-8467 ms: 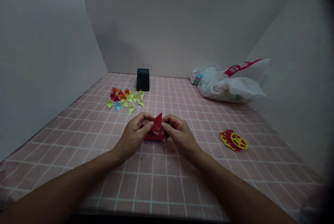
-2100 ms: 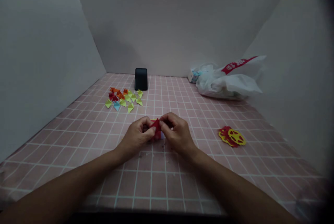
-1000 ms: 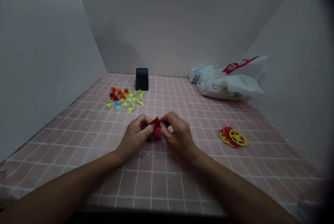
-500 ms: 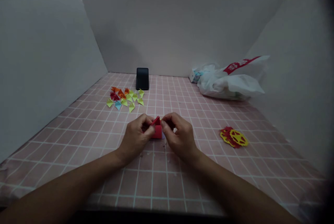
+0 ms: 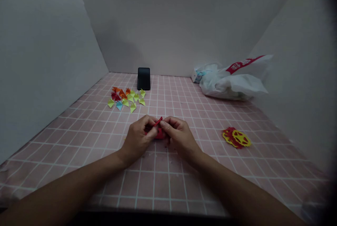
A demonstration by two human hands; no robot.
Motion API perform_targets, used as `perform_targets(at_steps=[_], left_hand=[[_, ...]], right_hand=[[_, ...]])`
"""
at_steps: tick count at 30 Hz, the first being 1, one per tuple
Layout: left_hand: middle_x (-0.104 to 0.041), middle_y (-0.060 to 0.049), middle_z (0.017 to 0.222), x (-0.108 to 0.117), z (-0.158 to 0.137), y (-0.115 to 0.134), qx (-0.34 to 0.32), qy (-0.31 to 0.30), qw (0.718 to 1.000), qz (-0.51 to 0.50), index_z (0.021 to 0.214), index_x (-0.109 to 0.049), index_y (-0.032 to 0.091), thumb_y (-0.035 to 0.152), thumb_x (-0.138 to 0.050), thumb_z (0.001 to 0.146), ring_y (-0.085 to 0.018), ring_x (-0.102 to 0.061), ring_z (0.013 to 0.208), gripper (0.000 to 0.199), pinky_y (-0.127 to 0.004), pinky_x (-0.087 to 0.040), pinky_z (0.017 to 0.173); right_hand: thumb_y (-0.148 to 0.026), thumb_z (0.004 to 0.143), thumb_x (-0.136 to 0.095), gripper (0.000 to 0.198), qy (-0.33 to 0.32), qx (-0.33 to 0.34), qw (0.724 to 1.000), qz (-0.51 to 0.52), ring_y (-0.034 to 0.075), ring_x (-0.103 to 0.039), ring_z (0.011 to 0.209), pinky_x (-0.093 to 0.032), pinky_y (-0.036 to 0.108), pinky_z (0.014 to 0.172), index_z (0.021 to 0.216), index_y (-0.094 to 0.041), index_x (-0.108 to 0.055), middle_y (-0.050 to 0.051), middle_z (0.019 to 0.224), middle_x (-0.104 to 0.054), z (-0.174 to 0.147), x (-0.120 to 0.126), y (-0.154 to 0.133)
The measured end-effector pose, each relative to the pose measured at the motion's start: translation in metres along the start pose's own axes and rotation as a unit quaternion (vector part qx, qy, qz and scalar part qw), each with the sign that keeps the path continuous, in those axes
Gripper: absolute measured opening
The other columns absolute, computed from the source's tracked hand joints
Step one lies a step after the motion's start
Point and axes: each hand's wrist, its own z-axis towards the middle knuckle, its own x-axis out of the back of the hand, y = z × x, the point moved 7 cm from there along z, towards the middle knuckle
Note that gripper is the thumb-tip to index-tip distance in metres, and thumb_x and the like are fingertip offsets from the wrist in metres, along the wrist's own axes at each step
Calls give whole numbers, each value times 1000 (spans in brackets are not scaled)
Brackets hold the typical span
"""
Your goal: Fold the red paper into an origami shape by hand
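Observation:
My left hand [image 5: 137,137] is closed, pinching a small piece of folded red paper [image 5: 158,121] between thumb and fingers. My right hand [image 5: 181,138] meets it from the other side, thumb and forefinger closed on the paper's pointed tip. Just beneath the fingers shows more red paper [image 5: 160,135], partly covered by both hands; whether it lies on the table cannot be made out. Farther off to the left, several small folded paper shapes [image 5: 133,107] in yellow, orange, red and blue lie in a loose group.
A black phone [image 5: 143,78] leans upright at the back. White plastic bag [image 5: 223,87] and a small box [image 5: 196,76] sit back right. Red and yellow cut-out shapes [image 5: 236,137] are piled at right. Pink gridded cloth [image 5: 160,191] covers the table, with pale walls around.
My right hand has shifted slightly left and its fingertips now pinch the red paper's tip. The paper looks narrower, and less of the red paper beneath shows. My left hand stays put.

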Motion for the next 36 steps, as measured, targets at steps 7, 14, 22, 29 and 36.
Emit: perform_targets(at_steps=[7, 14, 22, 29, 36], left_hand=[[-70, -5, 86, 0, -1, 2, -34, -1, 999, 38, 78, -57, 20, 19, -55, 84, -18, -64, 79, 7, -32, -49, 73], [-71, -5, 90, -2, -1, -3, -23, -2, 1000, 4, 77, -56, 20, 20, -56, 86, -17, -66, 81, 9, -31, -51, 73], [-72, -6, 92, -1, -1, -1, -40, 3, 999, 30, 78, -56, 20, 18, -57, 87, -17, -67, 82, 9, -31, -52, 74], [-72, -6, 92, 0, 0, 1, -44, 3, 998, 39, 78, -58, 19, 18, -57, 87, -18, -67, 83, 9, -32, -51, 75], [-71, -6, 90, 0, -1, 6, -68, -1, 995, 77, 81, -58, 19, 16, -57, 88, -18, -67, 82, 8, -32, -50, 73]], right_hand=[[-48, 79, -75, 34, -6, -12, 1000, 21, 6, -44, 40, -32, 20, 38, 71, -19, -61, -6, 55, -54, 1, -1, 2], [-50, 79, -75, 35, -16, -30, 999, 37, 6, -45, 39, -32, 19, 38, 72, -20, -60, -6, 55, -53, 2, -2, 5], [-48, 77, -76, 34, -20, -37, 998, 43, 6, -44, 39, -33, 20, 38, 73, -20, -59, -5, 57, -55, 2, -2, 6], [-46, 79, -74, 31, -22, -35, 998, 42, 6, -43, 40, -33, 20, 39, 72, -20, -59, -6, 56, -53, 1, -3, 5], [-45, 77, -74, 29, -20, -47, 998, 44, 6, -44, 39, -33, 20, 38, 75, -20, -59, -6, 56, -54, 1, -2, 7]])
